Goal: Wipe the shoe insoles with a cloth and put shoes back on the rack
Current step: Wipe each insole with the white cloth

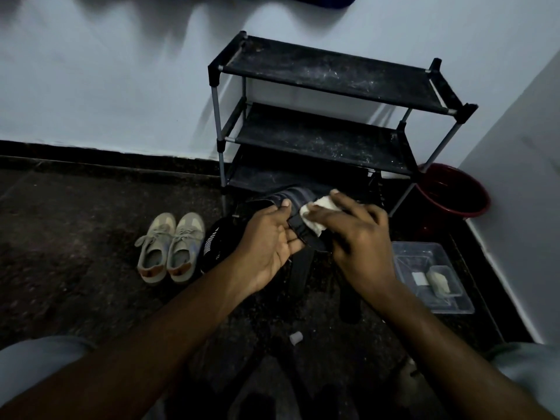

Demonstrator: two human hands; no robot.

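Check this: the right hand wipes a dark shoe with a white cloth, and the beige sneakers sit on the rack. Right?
No. The head view shows the sneakers on the floor, left of the rack, not on it. The rest holds.
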